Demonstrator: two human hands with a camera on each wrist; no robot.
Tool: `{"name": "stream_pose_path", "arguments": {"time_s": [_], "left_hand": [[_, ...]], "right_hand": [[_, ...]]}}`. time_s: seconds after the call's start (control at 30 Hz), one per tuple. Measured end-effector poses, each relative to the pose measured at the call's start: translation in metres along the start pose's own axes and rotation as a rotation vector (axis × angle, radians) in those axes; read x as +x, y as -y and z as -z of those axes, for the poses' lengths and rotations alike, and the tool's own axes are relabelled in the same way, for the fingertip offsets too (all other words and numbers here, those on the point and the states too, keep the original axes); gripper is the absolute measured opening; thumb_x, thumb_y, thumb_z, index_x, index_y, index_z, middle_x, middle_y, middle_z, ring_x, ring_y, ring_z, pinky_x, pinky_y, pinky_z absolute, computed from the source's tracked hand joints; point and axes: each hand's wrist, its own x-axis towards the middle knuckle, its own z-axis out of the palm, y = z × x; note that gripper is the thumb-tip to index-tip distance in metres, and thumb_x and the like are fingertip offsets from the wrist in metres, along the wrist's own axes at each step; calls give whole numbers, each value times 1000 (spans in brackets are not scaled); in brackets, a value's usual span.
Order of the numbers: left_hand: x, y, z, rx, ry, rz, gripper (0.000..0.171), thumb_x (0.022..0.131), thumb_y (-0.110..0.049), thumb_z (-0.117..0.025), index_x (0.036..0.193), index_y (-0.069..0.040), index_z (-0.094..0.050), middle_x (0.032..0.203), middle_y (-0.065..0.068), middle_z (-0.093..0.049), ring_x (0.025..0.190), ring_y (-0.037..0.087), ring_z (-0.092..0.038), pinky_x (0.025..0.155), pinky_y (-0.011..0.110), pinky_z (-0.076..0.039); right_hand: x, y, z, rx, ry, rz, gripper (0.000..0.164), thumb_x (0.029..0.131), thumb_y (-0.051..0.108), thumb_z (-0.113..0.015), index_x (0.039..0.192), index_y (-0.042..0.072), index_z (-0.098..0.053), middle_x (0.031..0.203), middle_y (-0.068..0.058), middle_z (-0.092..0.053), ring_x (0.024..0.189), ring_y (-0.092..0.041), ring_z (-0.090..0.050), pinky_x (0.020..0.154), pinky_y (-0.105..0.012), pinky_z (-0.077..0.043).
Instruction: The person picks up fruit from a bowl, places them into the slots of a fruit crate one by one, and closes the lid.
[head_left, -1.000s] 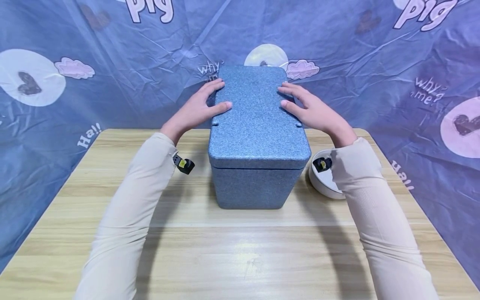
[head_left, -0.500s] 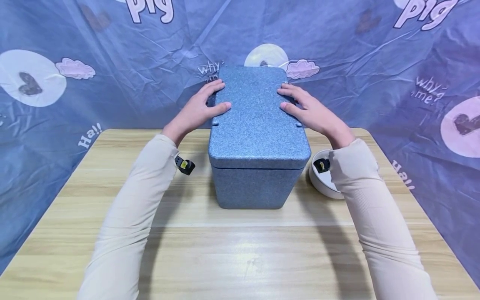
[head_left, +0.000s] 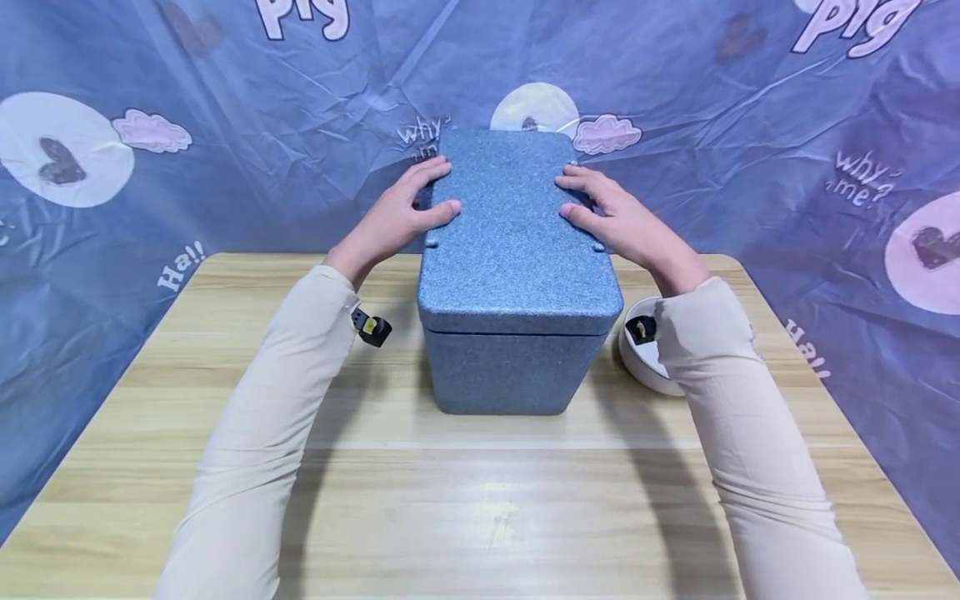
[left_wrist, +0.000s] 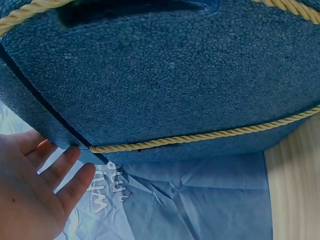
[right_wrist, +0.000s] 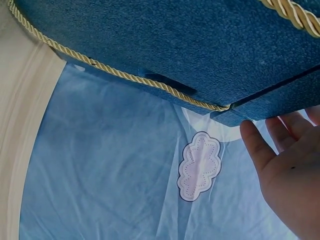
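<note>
A blue-grey speckled foam box (head_left: pixel 513 375) stands on the table with its lid (head_left: pixel 519 267) on. My left hand (head_left: pixel 393 217) rests at the lid's far left edge, thumb on top and fingers extended along the side. Across from it, my right hand (head_left: pixel 622 218) touches the far right edge in much the same way. In the left wrist view the fingers (left_wrist: pixel 75 185) lie by the lid's seam, beside a gold twisted rope (left_wrist: pixel 210 137). A similar rope (right_wrist: pixel 150 84) runs along the box in the right wrist view. The box's inside is hidden.
A white round bowl (head_left: pixel 647 367) sits right of the box, partly covered by the right sleeve (head_left: pixel 708 333). The wooden table (head_left: pixel 480 508) reaches back to a blue printed cloth (head_left: pixel 300 125). Black wrist devices (head_left: pixel 372 328) hang at both cuffs.
Both hands stay at the lid's sides, and the box has not moved on the table. The forearms and the head view shift only slightly.
</note>
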Motion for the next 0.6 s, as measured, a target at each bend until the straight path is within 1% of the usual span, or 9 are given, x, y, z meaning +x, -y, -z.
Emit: {"name": "stream_pose_path", "arguments": {"time_s": [0.3,0.4,0.47,0.6], "left_hand": [[-3,2,-2,-25,21,1,69,93,-39,-57,153,-18,-30,161,-8,-17,150,14,-12,121,43,-13],[-2,1,-1,-15,28,2,69,93,-39,-57,153,-18,-29,162,-8,-17,150,15,-11,121,43,-13],[0,0,0,21,33,11,70,93,-40,-56,153,-18,-28,162,-8,-16,150,15,-11,121,43,-12],[3,-5,5,123,56,41,72,92,-46,-54,153,-20,-27,162,-9,-15,150,17,-12,121,45,-12]], "right_hand": [[-1,0,-3,-1,-2,-11,52,98,23,-50,145,1,-41,159,-15,-24,149,-33,-15,121,-47,-7],[-1,0,-3,8,3,-12,52,98,22,-50,145,0,-40,159,-15,-23,149,-33,-13,121,-47,-7],[-1,0,-2,8,3,-11,52,98,22,-50,145,0,-40,159,-16,-23,149,-33,-13,121,-47,-7],[-1,-1,-1,7,1,-17,52,99,22,-50,145,1,-40,159,-15,-23,149,-32,-14,121,-47,-8]]}}
